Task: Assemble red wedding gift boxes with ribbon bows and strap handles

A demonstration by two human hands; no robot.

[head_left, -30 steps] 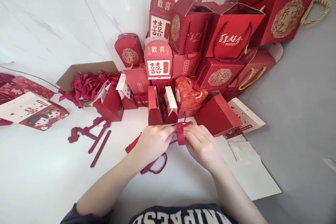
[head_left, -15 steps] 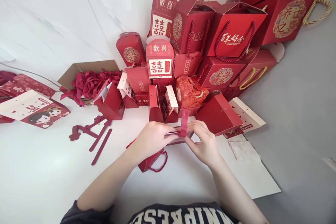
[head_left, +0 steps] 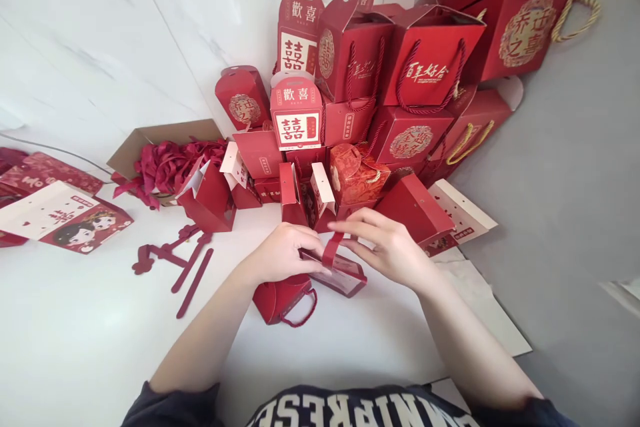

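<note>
My left hand [head_left: 283, 255] is closed on a small red gift box [head_left: 320, 280] with a cord handle, holding it just above the white tabletop. My right hand [head_left: 387, 247] pinches a red strap [head_left: 331, 248] that stands up from the box's top, its other fingers spread. A flat red box part lies under the strap, tilted toward me. Both hands meet at the box, in front of a pile of red gift boxes.
Stacked red gift boxes and bags [head_left: 370, 93] fill the back against the marble wall. A cardboard box of red ribbons [head_left: 165, 157] sits at the left, with loose red strips [head_left: 187, 267] and printed flat cards [head_left: 65, 220]. White paper sheets [head_left: 480, 307] lie at the right.
The box has been turned and opened out toward me. My right hand lifted the strap and spread its fingers. My left hand shifted slightly left and down with the box.
</note>
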